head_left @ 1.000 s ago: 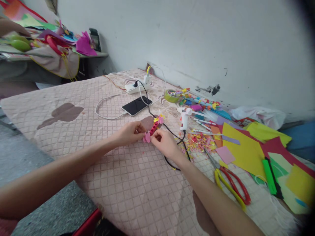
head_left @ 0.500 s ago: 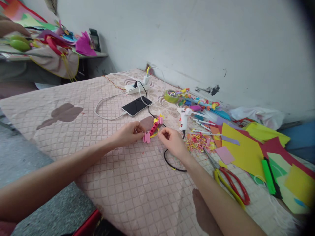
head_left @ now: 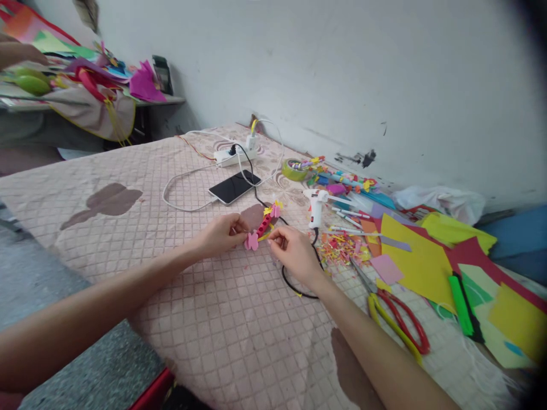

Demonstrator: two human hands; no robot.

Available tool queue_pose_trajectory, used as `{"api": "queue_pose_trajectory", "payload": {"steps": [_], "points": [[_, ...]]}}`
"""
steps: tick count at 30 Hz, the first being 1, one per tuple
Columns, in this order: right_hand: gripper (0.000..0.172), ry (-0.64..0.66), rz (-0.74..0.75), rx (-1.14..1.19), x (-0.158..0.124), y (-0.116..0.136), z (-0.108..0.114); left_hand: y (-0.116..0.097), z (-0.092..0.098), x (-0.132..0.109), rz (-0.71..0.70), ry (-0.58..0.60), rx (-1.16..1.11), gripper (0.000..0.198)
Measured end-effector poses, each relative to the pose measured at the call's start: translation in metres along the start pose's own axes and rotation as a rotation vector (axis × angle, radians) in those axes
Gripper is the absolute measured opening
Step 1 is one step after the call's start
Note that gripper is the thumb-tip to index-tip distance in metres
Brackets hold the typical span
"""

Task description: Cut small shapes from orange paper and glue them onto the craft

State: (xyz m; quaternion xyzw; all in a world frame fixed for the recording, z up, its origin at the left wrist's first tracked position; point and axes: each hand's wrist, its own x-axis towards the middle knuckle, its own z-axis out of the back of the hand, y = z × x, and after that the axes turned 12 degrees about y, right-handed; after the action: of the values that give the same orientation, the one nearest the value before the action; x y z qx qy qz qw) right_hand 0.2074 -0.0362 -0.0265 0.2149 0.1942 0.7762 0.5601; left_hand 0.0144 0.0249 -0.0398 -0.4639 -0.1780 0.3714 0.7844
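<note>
A small paper craft (head_left: 264,225) lies at mid-table: a red strip with dark holes, a pink flower-like cutout (head_left: 252,241) at its near end, pink and yellow pieces at its far end. My left hand (head_left: 226,233) pinches the craft's near end beside that pink cutout. Closed fingertips of my right hand (head_left: 294,253) are at the craft's right side, by a thin yellow strip (head_left: 263,236). Whatever is between those fingertips is too small to make out. Right of the craft, a white glue gun (head_left: 315,208) stands with its black cord running past my right hand.
A phone (head_left: 234,187) is cabled to a white power strip (head_left: 228,158) behind. On the right are paper scraps (head_left: 342,249), scissors (head_left: 395,313), coloured sheets (head_left: 421,250), a green cutter (head_left: 461,304) and tape (head_left: 293,169). Another person's hand (head_left: 19,54) is at the far-left table.
My right fingertips have moved slightly closer to the pink cutout at the craft's near end. My left hand keeps its pinch. The whole view has shifted a little.
</note>
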Motion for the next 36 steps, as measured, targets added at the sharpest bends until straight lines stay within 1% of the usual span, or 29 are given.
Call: {"api": "queue_pose_trajectory", "payload": {"steps": [2, 4, 9, 12, 14, 17, 20, 23, 28, 36], "points": [[0.008, -0.042, 0.021, -0.017, 0.006, 0.0, 0.001, 0.001, 0.0, 0.0, -0.003, -0.004, 0.001, 0.019], [0.01, -0.04, 0.048, -0.046, 0.014, -0.001, 0.001, 0.003, -0.001, 0.001, -0.005, -0.007, 0.001, 0.018], [0.017, 0.088, 0.126, -0.155, 0.031, -0.007, -0.001, 0.007, -0.001, 0.002, -0.02, -0.011, 0.013, 0.017], [0.017, 0.116, 0.154, -0.179, 0.034, -0.011, -0.004, 0.007, -0.002, 0.002, -0.035, -0.013, 0.014, 0.016], [0.016, 0.095, 0.171, -0.135, 0.034, -0.012, -0.004, 0.007, -0.002, 0.002, -0.038, -0.016, 0.005, 0.017], [0.015, -0.001, 0.172, -0.014, 0.031, -0.013, 0.003, 0.008, -0.002, 0.002, -0.03, -0.019, -0.003, 0.019], [0.012, -0.134, 0.126, 0.071, 0.025, -0.016, 0.016, 0.01, -0.002, 0.003, -0.026, -0.033, 0.004, 0.019], [0.007, -0.2, 0.056, 0.135, 0.014, -0.021, 0.027, 0.01, -0.001, 0.004, -0.03, -0.044, -0.004, 0.018], [0.005, -0.205, -0.006, 0.191, -0.009, -0.028, 0.031, 0.006, 0.0, 0.002, 0.003, -0.028, -0.062, 0.02], [0.007, -0.14, -0.074, 0.298, -0.054, -0.023, 0.033, 0.004, 0.002, 0.0, 0.023, -0.039, -0.098, 0.02]]}}
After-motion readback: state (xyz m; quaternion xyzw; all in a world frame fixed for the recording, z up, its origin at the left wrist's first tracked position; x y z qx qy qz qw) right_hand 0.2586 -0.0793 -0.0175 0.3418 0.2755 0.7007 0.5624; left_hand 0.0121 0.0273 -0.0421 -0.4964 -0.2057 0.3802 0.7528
